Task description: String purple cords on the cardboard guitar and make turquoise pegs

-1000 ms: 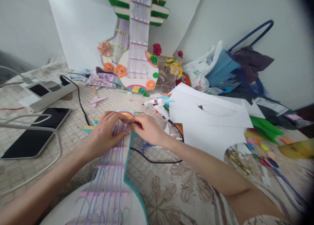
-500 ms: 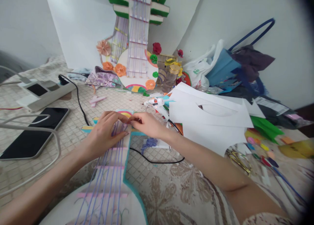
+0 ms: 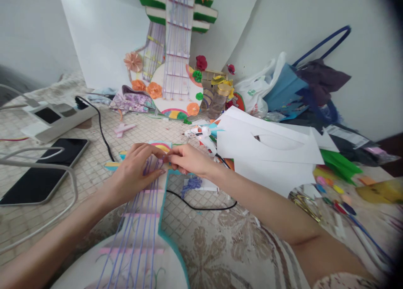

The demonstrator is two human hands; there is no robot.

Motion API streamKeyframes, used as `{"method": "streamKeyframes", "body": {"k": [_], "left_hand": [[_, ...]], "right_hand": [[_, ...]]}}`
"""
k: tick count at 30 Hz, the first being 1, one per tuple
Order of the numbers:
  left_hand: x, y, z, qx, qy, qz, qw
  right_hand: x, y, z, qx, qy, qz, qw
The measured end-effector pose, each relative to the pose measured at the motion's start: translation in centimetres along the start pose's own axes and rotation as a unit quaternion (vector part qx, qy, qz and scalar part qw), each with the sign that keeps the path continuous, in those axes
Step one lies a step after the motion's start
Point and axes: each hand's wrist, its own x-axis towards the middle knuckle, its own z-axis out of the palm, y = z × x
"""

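Observation:
A handmade guitar (image 3: 141, 234) lies before me, white with a turquoise edge, purple yarn strings and pink cross strips. My left hand (image 3: 135, 169) rests over the upper neck, thumb and index finger apart across the strings. Its index fingertip meets my right hand (image 3: 185, 158) near the headstock. The fingers of my right hand are closed in a pinch there, on something small that they mostly hide. A bit of pinkish-purple shows at the fingertips. Blue and yellow tuning pegs (image 3: 112, 166) stick out left of the neck.
Beyond the headstock lies a white glue gun (image 3: 198, 132). White sheets (image 3: 267, 146) cover the right side. A phone (image 3: 47, 171) and a power strip (image 3: 56, 121) are on the left. A decorated guitar (image 3: 178, 79) stands at the back. Blue yarn (image 3: 192, 185) lies right of the neck.
My right hand's fingers have shifted slightly at the headstock, and more of its lower fingers shows. A bit of pinkish-purple now appears at the fingertips. My left hand stays in place.

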Motion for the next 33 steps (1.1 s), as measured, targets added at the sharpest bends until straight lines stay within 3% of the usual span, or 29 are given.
{"method": "streamKeyframes", "body": {"k": [6, 12, 23, 25, 27, 30, 33], "left_hand": [[0.0, 0.0, 0.0, -0.007, 0.001, 0.003, 1.000], [0.0, -0.1, 0.0, 0.005, -0.005, 0.000, 1.000], [-0.1, -0.1, 0.1, -0.001, -0.001, -0.008, 1.000], [-0.1, -0.1, 0.0, -0.003, -0.003, -0.005, 1.000], [-0.1, 0.0, 0.0, -0.007, -0.007, -0.003, 1.000], [-0.1, -0.1, 0.0, -0.007, -0.008, -0.011, 1.000], [-0.1, -0.1, 0.0, -0.004, -0.008, -0.016, 1.000]], "right_hand": [[0.0, -0.3, 0.2, 0.103, -0.017, 0.042, 0.994], [0.0, 0.0, 0.0, 0.068, 0.004, 0.015, 0.998], [-0.3, -0.7, -0.4, 0.123, -0.039, 0.089, 0.988], [-0.3, -0.4, -0.3, 0.064, -0.004, 0.052, 0.997], [-0.4, -0.1, -0.4, -0.072, 0.072, -0.036, 0.994], [0.0, 0.5, -0.5, -0.300, 0.151, -0.162, 0.928], [0.6, 1.0, -0.6, -0.386, 0.136, -0.186, 0.893]]}}
